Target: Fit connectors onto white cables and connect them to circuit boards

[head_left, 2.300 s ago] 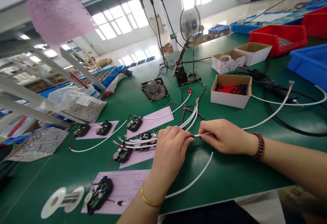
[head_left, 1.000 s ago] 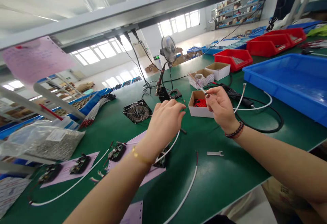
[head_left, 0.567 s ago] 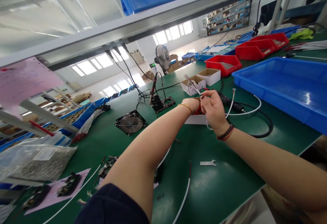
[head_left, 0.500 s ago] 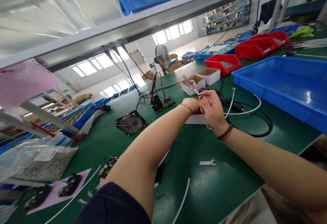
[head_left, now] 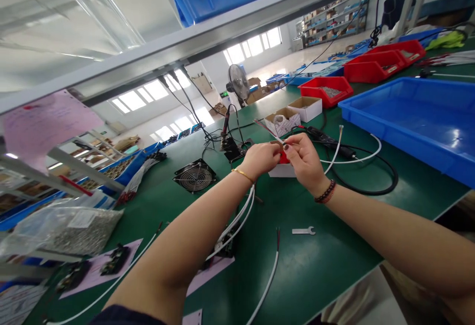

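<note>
In the head view, my right hand pinches a white cable whose bare, thin wires fan out toward the upper left. My left hand is closed just beside it, fingertips bent and near the right fingers; what they grip is hidden. White cables hang down below my left wrist toward a circuit board. Under the hands stands a small white box with something red in it. A loose white cable and a small wrench lie nearer me.
A soldering iron in its stand and a black fan with a wire guard stand to the left. A large blue tray, red bins, cardboard boxes and a black cord lie to the right. A shelf beam crosses overhead.
My left hand has moved slightly left and its back now shows more. The cable's wire end has shifted left and tilts lower. White cables below my left wrist have come into view.
</note>
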The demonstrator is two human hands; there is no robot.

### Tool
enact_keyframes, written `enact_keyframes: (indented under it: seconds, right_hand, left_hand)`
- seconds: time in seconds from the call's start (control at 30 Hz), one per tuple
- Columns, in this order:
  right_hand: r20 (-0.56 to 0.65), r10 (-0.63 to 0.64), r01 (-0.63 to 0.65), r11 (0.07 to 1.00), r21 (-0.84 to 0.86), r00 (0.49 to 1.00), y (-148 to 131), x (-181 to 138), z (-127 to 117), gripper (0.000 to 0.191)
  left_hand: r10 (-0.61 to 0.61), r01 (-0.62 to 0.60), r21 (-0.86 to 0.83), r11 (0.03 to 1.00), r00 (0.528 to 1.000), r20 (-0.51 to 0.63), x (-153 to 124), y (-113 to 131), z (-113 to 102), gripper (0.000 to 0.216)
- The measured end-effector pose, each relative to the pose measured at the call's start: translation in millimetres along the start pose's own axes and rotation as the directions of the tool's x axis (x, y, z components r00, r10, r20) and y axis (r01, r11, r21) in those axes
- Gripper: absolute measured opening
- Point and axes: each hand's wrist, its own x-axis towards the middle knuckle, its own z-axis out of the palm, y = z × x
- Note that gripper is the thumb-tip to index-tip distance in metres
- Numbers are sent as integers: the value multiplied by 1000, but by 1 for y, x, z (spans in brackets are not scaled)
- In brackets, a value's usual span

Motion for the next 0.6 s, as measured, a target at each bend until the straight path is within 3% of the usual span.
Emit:
enact_keyframes:
  seconds: [0.1,0.2,0.33,0.4,0.5,0.6]
  right_hand:
    - [-3,-31,31,999,32,1000,-5,-4,3,40]
    - [116,-8,5,1000,27,993,-8,-12,6,36]
    - [361,-6,20,999,-35,933,-11,-27,13,18]
    - [450,-22,56,997,-62,893,-13,-34,15,12]
    - [550,-19,95,989,-110,835,-16,-40,15,9]
    - [617,-9,135,978,-158,787,-17,-44,13,9]
  left_hand:
    - [-36,27,-79,997,992,-121,-58,-6,-10,18]
    - [-146,93,-233,968,965,-219,-128,-10,-15,13]
    - [-391,118,-597,793,851,-351,-206,-14,-1,9]
    - [-473,113,-682,723,800,-369,-232,-16,12,12]
    - [-566,83,-815,574,760,-321,-251,-18,32,19]
    - [-662,3,-954,299,720,-205,-256,-18,44,22]
